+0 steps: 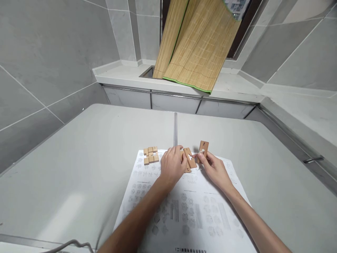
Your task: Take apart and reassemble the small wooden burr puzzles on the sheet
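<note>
My right hand (214, 169) pinches a flat wooden puzzle piece (204, 144) between thumb and fingers. This piece stands tilted up, bears a dark number that looks like 3, and has a notch in its edge. Left of it, my left hand (172, 165) is curled over more notched wooden pieces, its thumb against their near side and its fingers partly hiding them. One numbered wooden piece (190, 158) shows slanted to the right of that thumb. Farther left, apart from both hands, lies a group of small interlocked wooden blocks (151, 155).
Under the pieces and forearms lies a large printed sheet (147, 196) with rows of small diagrams. It rests on a pale table (92, 151) with a seam (175, 128) down its middle. A bamboo blind (195, 45) hangs onto the ledge behind. A grey cable (76, 242) curves at bottom left.
</note>
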Tool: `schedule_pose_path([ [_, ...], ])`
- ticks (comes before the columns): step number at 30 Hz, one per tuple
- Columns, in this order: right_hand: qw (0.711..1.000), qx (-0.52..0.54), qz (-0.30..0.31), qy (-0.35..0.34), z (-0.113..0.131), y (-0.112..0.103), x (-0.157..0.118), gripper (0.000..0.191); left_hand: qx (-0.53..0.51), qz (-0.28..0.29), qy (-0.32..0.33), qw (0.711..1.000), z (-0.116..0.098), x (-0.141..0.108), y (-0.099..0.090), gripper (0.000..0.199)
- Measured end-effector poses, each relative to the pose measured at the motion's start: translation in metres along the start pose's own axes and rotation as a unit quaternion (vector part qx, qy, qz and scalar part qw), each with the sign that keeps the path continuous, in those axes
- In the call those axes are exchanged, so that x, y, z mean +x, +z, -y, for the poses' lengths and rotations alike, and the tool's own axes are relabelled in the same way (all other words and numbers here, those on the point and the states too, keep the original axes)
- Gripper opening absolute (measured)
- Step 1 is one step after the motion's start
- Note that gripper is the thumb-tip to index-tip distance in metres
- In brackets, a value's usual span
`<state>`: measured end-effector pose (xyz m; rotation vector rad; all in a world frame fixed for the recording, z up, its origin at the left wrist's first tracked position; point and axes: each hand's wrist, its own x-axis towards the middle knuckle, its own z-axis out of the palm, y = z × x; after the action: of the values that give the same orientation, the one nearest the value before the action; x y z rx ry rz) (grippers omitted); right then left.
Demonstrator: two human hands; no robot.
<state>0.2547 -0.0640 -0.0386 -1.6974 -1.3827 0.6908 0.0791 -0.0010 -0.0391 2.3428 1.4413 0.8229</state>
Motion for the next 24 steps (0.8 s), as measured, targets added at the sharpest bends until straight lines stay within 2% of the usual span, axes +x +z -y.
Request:
schedule_pose_path([
  [5, 0.997, -0.045, -0.066, -0.003, -0.004, -0.003, 0.003, 0.063, -0.065, -0.009, 0.092, 0.994, 0.000, -0.001, 0.002, 0.022],
  [7, 0.996, -0.061, -0.068, -0.005, -0.004, -0.004, 0.003, 0.060, -0.092, 0.009, 0.130, 0.987, 0.000, -0.003, 0.003, 0.041],
  [10, 0.996, -0.063, -0.059, 0.004, -0.005, -0.004, 0.002, 0.053, -0.100, 0.041, 0.147, 0.983, 0.002, -0.004, 0.006, 0.070],
  [17, 0.993, -0.097, -0.072, 0.001, -0.007, 0.003, -0.001, 0.046, -0.113, 0.074, 0.161, 0.978, 0.004, -0.002, 0.002, 0.057],
  [24, 0.993, -0.101, -0.048, -0.041, -0.007, 0.003, 0.000, 0.039, -0.122, 0.069, 0.181, 0.973, 0.004, -0.002, -0.004, 0.066],
])
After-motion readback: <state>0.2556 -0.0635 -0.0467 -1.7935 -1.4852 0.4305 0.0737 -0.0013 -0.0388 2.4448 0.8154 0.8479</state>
